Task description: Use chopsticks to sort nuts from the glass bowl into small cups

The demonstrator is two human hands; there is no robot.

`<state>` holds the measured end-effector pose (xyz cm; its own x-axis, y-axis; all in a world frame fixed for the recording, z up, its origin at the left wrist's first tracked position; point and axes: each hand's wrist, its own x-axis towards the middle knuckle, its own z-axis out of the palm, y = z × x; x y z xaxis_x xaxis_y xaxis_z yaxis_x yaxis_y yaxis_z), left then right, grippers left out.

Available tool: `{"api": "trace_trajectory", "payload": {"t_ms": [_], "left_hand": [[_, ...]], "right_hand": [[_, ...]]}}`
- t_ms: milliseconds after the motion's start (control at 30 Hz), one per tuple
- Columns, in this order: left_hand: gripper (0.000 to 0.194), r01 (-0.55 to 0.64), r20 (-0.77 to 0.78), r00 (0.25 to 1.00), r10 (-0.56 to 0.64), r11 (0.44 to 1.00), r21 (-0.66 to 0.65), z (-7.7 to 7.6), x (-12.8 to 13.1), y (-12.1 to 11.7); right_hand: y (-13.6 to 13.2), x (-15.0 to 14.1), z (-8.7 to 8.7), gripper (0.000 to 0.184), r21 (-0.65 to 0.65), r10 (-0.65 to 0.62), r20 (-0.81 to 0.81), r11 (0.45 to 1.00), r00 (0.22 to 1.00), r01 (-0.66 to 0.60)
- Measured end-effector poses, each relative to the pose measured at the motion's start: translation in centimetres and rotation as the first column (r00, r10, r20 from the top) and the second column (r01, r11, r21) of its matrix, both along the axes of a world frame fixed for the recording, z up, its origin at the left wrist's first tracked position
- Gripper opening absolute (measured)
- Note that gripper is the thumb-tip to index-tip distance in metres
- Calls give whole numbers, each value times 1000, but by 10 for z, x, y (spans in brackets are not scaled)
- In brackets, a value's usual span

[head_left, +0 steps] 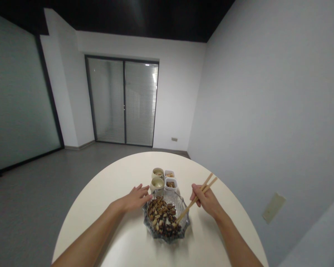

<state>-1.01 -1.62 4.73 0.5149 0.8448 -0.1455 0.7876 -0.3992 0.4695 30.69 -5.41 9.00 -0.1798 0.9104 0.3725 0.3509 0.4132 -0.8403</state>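
A clear glass bowl (184, 218) with a scalloped rim holds a heap of brown and pale seeds or nuts (161, 213). Pinched in my right hand (204, 198) is a pair of wooden chopsticks (187, 208), whose tips reach into the heap at the bowl's right side. My left hand (137, 198) lies open on the table, its fingertips at the bowl's left rim. Just behind the bowl are two round, cream-coloured cups, a near cup (157, 184) and a far cup (157, 172). Whether the tips grip a piece cannot be made out.
Right of the cups stand two small white dishes, a near dish (171, 184) with dark pieces and a far dish (169, 174) with paler ones. Everything rests on a round cream table (122, 237). A white wall (267, 111) runs along the right.
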Motion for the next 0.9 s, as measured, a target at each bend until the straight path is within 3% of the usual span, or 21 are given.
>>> {"api": "trace_trajectory", "payload": {"t_ms": [267,567,900], "left_hand": [[64,16,15,1000,-17,999,28,-6,-2,4],[64,0,16,1000,0,1000,7,-1,0,1],[64,-9,23,1000,9,1000,10,-2,0,1]], "right_hand": [[0,-1,2,65,-5,-30,-19,1000,999,30],[9,3,-4,61,130,-168,-68,976,983,176],[11,3,-9,54,198,-170,23,967,985,162]]}}
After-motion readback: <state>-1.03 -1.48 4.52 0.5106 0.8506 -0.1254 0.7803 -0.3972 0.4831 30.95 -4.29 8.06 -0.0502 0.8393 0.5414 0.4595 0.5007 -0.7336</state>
